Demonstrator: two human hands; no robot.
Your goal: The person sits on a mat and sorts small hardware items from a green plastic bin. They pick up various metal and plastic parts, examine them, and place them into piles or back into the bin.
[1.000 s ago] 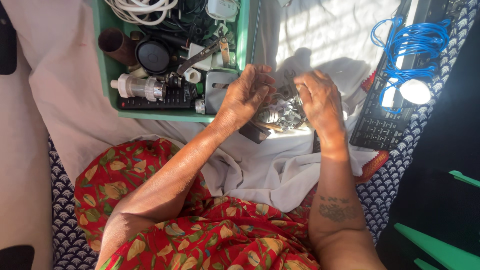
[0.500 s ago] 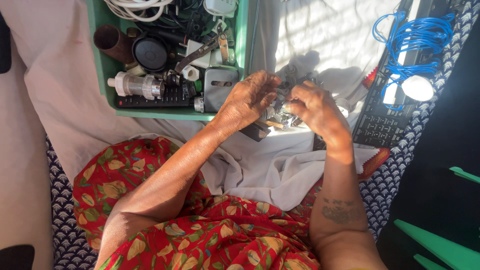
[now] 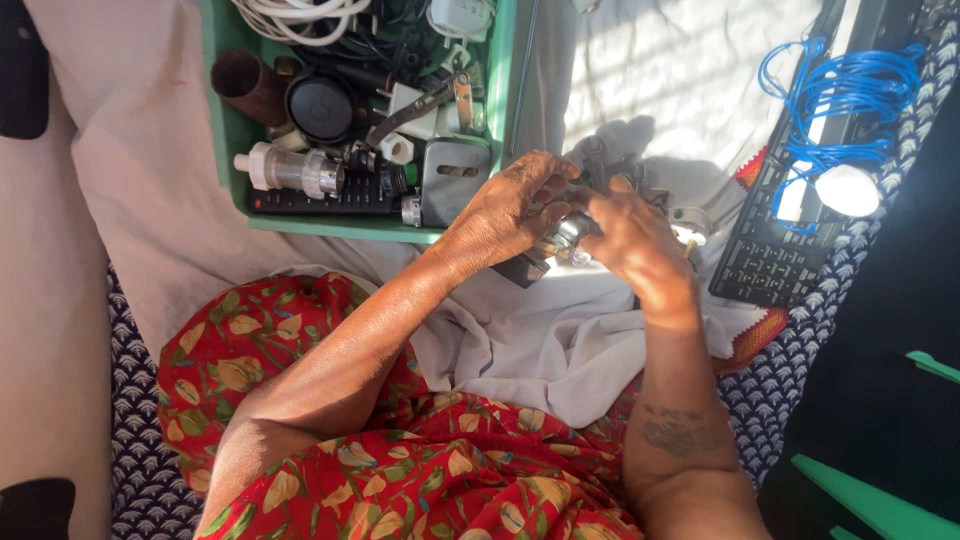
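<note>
Nearest me lay my lap in its red leaf-patterned dress (image 3: 400, 470), and past it a white cloth (image 3: 560, 350) rumpled over a navy patterned bedcover (image 3: 810, 340). Above the cloth my left hand (image 3: 505, 215) and right hand (image 3: 635, 240) met, the fingers of both pinched around a small cluster of metal parts (image 3: 572, 232) held between them, just off the cloth. A dark little block (image 3: 520, 268) sat under my left wrist. Beyond, a green tray (image 3: 225, 130) held a remote, a brown tube, a black disc and white cords. To my right a black keyboard (image 3: 765, 265) carried a coil of blue wire (image 3: 835, 95) in bright sunlight.
</note>
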